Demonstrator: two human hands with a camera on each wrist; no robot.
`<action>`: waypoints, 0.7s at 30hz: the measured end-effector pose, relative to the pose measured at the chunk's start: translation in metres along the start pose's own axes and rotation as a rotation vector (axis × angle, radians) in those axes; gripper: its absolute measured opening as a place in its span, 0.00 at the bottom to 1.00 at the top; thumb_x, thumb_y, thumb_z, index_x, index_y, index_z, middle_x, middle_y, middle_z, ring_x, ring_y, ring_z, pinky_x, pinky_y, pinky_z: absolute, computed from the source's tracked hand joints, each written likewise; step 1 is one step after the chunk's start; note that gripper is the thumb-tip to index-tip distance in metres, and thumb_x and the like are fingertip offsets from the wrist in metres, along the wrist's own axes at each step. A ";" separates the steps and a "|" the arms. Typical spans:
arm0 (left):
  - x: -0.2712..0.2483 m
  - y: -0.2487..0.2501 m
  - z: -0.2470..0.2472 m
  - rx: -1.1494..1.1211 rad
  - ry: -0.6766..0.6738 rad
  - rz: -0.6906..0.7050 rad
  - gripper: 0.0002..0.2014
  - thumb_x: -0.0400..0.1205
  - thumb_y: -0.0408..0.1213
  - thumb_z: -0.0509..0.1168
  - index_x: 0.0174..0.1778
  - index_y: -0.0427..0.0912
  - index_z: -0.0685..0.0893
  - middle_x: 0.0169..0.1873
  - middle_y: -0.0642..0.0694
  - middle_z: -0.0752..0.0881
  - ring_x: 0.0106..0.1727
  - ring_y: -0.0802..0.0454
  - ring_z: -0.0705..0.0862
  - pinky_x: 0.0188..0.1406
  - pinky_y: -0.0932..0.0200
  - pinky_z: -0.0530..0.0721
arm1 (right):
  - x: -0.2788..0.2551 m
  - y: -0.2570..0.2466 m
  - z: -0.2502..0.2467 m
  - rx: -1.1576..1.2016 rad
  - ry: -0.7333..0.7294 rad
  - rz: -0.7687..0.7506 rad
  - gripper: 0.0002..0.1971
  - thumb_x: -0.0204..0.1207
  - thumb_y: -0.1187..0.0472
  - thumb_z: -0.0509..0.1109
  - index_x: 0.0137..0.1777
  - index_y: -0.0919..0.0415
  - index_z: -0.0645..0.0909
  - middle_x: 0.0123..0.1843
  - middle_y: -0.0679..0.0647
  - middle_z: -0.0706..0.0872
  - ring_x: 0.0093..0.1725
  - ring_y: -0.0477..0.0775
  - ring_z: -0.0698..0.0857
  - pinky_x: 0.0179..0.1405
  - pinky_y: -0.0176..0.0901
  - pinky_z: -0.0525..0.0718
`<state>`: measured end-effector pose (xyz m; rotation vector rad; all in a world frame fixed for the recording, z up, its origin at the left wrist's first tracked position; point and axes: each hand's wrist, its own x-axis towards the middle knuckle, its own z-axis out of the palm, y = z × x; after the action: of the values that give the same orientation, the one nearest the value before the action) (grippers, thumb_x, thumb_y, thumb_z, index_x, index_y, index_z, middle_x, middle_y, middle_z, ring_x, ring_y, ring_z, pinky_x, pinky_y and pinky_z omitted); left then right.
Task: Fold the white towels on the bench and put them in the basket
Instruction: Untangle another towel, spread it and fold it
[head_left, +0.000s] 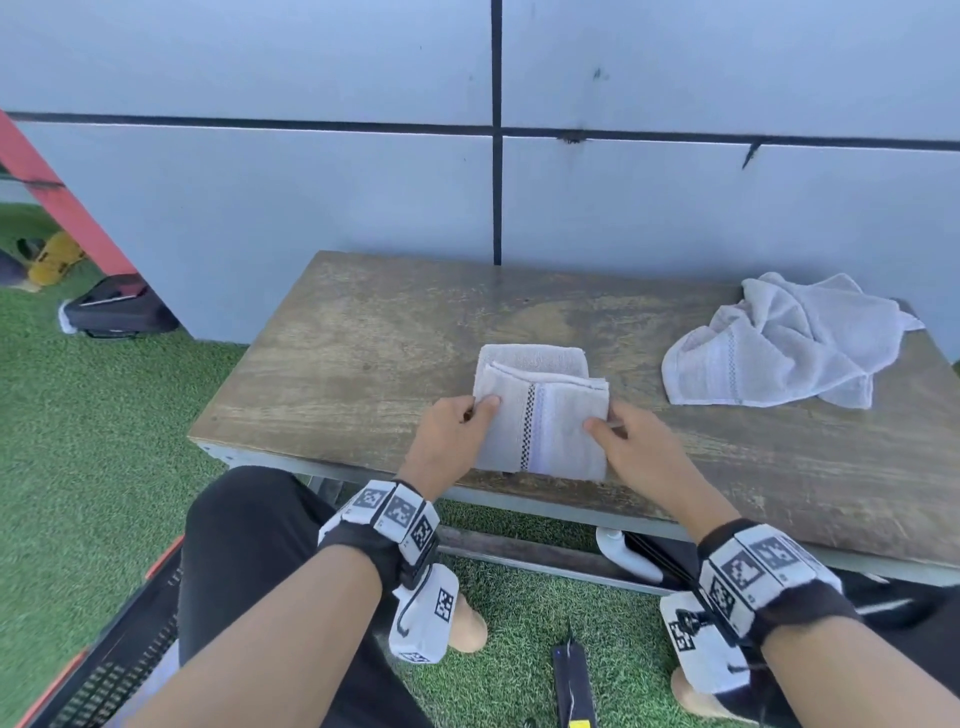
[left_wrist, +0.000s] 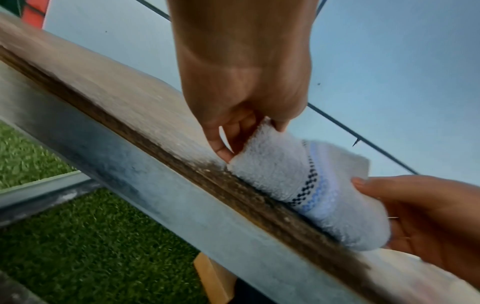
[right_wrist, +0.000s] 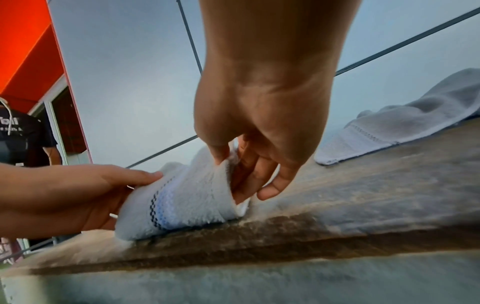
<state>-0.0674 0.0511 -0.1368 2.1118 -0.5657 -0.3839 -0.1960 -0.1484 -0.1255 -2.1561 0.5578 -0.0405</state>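
Observation:
A folded white towel (head_left: 540, 415) with a dark checked stripe lies near the front edge of the wooden bench (head_left: 363, 353). My left hand (head_left: 457, 431) pinches its left edge, thumb on top and fingers under the fold. My right hand (head_left: 623, 441) pinches the right edge the same way. The left wrist view shows the towel (left_wrist: 298, 181) held by the left hand (left_wrist: 244, 127). In the right wrist view the right hand (right_wrist: 249, 162) has its fingers tucked under the towel (right_wrist: 187, 199). A second, crumpled white towel (head_left: 789, 343) lies at the bench's back right. A black basket (head_left: 114, 660) with an orange rim stands at my lower left.
A grey panelled wall (head_left: 675, 182) rises directly behind the bench. Green artificial turf (head_left: 93, 415) covers the ground. A black bag (head_left: 119, 312) and yellow shoes (head_left: 52, 260) lie far left. A person (right_wrist: 23, 135) in dark clothes stands at the left in the right wrist view.

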 end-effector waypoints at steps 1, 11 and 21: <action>0.001 0.000 0.000 -0.015 0.019 -0.013 0.24 0.88 0.53 0.60 0.29 0.46 0.66 0.21 0.53 0.65 0.19 0.60 0.60 0.20 0.65 0.58 | 0.004 -0.003 0.001 -0.029 0.020 -0.011 0.11 0.86 0.48 0.61 0.58 0.52 0.81 0.52 0.44 0.85 0.50 0.45 0.84 0.37 0.36 0.75; 0.047 0.003 0.002 0.082 0.200 -0.078 0.22 0.88 0.51 0.59 0.31 0.44 0.67 0.26 0.51 0.71 0.27 0.51 0.69 0.26 0.56 0.65 | 0.060 -0.017 0.012 -0.017 0.173 0.002 0.14 0.88 0.54 0.59 0.41 0.59 0.69 0.33 0.52 0.75 0.29 0.50 0.71 0.27 0.42 0.66; 0.076 -0.011 0.026 0.421 0.213 -0.158 0.23 0.89 0.56 0.48 0.39 0.44 0.75 0.36 0.44 0.82 0.41 0.38 0.83 0.39 0.49 0.78 | 0.093 0.003 0.024 -0.090 0.198 0.189 0.19 0.86 0.48 0.58 0.35 0.57 0.70 0.33 0.53 0.78 0.33 0.51 0.75 0.31 0.46 0.70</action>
<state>-0.0121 -0.0012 -0.1648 2.5732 -0.3779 -0.1286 -0.1078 -0.1687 -0.1582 -2.1903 0.8911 -0.1278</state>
